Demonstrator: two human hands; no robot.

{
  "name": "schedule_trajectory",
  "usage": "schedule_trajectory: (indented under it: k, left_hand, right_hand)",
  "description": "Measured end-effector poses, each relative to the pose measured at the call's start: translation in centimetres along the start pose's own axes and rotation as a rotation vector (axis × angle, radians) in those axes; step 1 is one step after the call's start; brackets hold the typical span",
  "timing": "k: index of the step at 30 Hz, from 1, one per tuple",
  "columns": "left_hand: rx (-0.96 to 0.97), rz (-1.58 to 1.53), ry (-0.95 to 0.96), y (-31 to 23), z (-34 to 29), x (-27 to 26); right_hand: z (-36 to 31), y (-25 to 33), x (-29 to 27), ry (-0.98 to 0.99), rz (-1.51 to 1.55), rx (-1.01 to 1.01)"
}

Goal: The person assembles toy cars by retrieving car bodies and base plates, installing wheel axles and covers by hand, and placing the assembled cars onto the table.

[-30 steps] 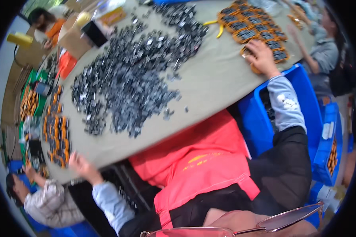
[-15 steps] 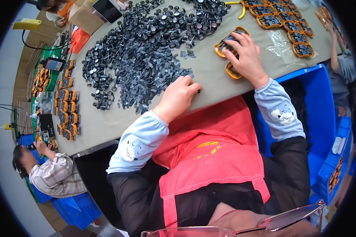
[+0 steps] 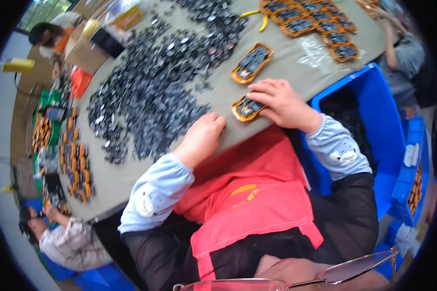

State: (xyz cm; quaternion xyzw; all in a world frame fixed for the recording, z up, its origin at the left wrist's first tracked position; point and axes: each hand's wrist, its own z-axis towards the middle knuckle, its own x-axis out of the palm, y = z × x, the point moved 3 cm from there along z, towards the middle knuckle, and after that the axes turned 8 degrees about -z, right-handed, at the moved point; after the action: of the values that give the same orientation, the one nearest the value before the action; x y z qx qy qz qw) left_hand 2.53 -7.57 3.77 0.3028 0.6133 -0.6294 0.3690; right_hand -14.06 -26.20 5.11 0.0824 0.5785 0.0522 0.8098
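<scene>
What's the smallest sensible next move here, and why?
Probably bring the left hand to the nearer orange-rimmed piece: the right hand is on it, while the left, loosely curled, is close by, beside the dark heap.

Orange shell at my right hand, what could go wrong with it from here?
The orange shell lies near the edge of the table, so a push toward you might tip it off. Your right hand could bump the second orange shell just beyond. Your left hand, beside the dark parts, might scatter some.
</scene>
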Motion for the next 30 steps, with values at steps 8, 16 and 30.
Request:
schedule_trajectory:
  k: [8,16,30]
  left_hand:
    - [0.264,0.003,-0.162,-0.9,-2.0,-2.1]
    - [0.417,0.089,0.088,0.7,-0.9,-1.7]
    - [0.576,0.253,0.134,-0.9,-2.8,-1.5]
  right_hand:
    - [2.8,2.4,1.6,-0.006,0.015,-0.242]
    - [3.9,2.7,2.3,0.038,0.092,-0.317]
    - [3.2,4.4,1.1,0.041,-0.056,-0.311]
